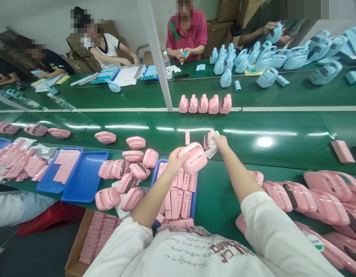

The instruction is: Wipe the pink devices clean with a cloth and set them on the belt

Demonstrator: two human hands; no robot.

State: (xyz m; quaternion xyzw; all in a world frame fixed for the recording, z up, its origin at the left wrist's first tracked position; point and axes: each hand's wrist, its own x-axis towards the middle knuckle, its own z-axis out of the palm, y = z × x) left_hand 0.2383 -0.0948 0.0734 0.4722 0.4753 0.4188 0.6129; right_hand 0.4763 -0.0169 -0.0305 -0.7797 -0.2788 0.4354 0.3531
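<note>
My left hand [174,161] grips a rounded glossy pink plastic housing [195,157] with a slot in its face, held over the near bench. In my right hand [222,144] is a crumpled white cloth [213,147], either cloth or tissue. It lies against a smaller-looking pink housing with a dark panel [207,139] on the belt; whether my fingers also grip that housing is hidden. A small pink block [187,137] stands between the hands, farther back. Below my left forearm, a blue tray [193,206] holds several pink block-shaped parts [174,202].
More pink housings [133,172] cluster left, others [305,200] right. Blue trays [82,179] and a cardboard box [75,246] of pink parts stand left. A row of pink housings [203,104] lines the divider by a white post [159,54]. Co-workers sit opposite among light-blue housings [264,57].
</note>
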